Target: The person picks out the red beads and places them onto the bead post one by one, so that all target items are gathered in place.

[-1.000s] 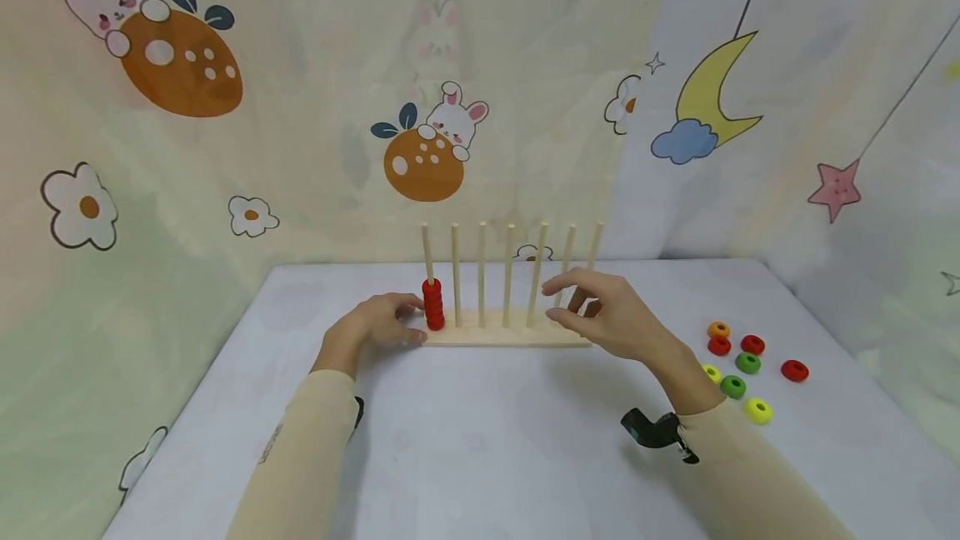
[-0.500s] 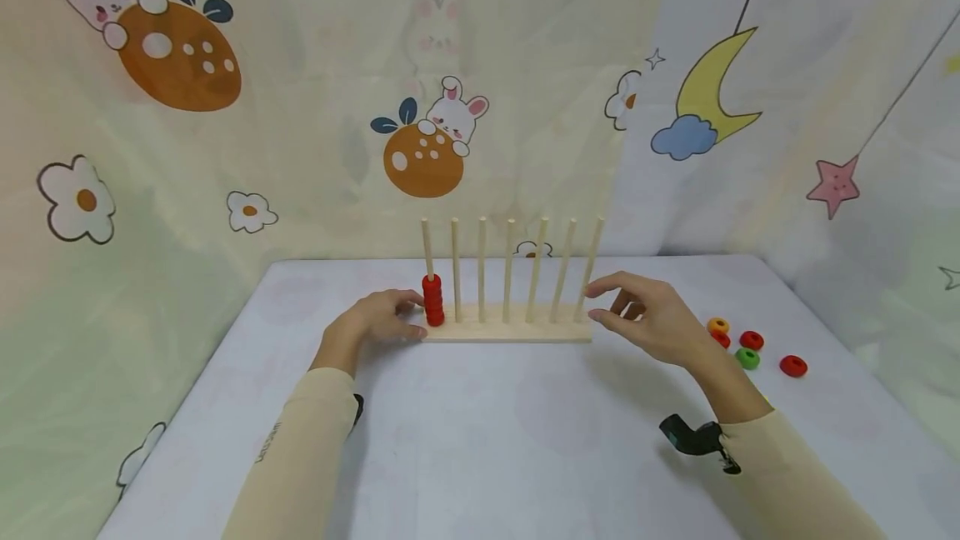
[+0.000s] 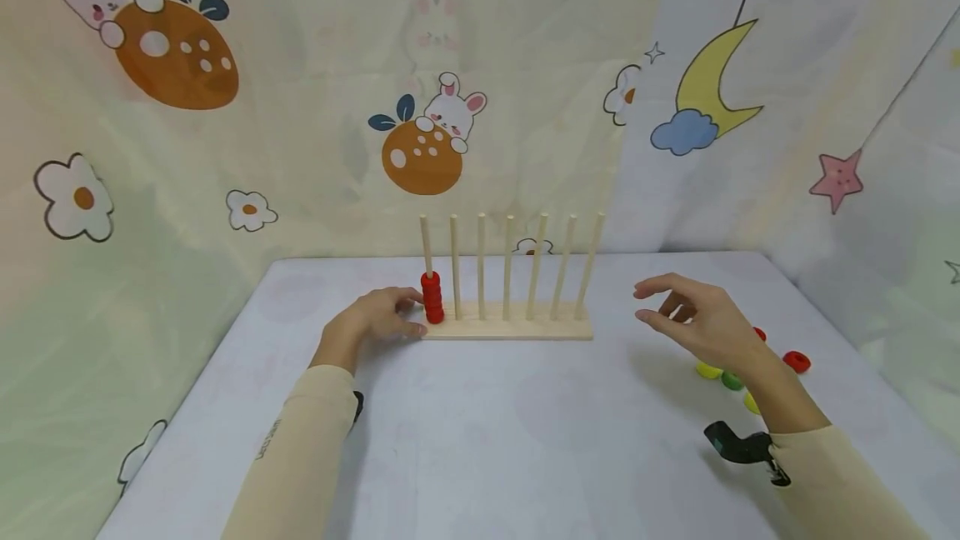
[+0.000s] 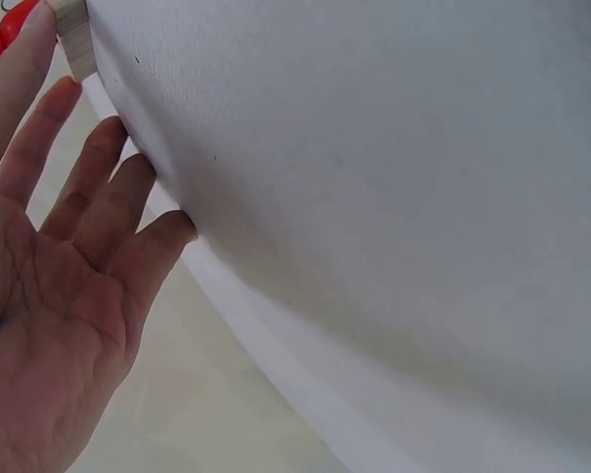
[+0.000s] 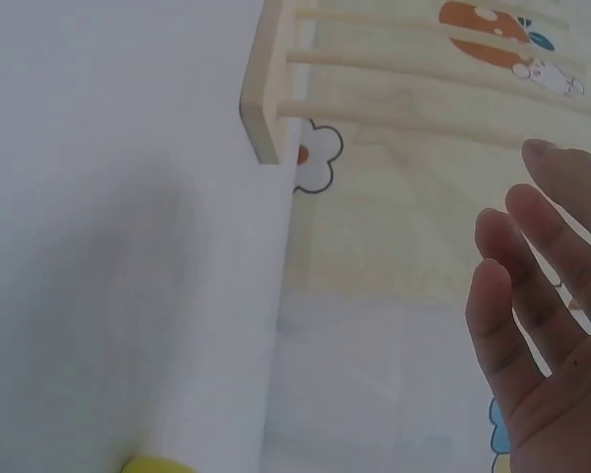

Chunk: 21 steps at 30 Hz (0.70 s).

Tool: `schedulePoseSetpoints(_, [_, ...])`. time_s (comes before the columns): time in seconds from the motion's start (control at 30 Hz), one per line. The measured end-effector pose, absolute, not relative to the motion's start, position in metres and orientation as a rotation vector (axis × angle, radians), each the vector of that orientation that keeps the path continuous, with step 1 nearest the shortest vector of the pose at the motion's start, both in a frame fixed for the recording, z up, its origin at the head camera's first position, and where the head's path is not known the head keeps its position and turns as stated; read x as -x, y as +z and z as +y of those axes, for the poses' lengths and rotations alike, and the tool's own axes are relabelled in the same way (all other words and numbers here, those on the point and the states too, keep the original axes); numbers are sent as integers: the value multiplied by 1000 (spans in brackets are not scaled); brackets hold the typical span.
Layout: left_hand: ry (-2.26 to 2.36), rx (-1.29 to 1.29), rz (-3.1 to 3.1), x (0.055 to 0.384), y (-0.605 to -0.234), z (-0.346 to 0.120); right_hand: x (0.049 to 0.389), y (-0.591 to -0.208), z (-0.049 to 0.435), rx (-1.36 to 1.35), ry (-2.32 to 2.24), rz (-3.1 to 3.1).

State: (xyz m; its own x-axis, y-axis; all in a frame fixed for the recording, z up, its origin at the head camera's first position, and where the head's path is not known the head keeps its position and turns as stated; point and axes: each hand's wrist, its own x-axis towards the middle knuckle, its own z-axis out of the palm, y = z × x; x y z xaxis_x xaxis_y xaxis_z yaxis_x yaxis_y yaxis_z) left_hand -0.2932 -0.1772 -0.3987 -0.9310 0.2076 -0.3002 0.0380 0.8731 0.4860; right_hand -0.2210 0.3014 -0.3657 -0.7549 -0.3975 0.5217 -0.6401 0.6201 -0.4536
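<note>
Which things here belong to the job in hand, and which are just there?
Likely the job: wooden peg rack; red beads stacked on its leftmost peg; loose red beads, green bead, yellow beads.

Just there: printed backdrop; white table; black right-wrist camera.

Patterned backdrop (image 3: 315, 107), 1 yellow moon (image 3: 696, 83), white table (image 3: 525, 440)

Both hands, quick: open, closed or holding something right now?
Left hand: holding the wooden peg rack by the left end of its base.
Right hand: open, fingers loosely bent, holding nothing.
</note>
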Motion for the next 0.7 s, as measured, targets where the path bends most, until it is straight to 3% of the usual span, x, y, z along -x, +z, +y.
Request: schedulePoseSetpoints(0.7, [681, -204, 2688, 293, -397, -178, 209, -374, 369, -451, 770, -2659])
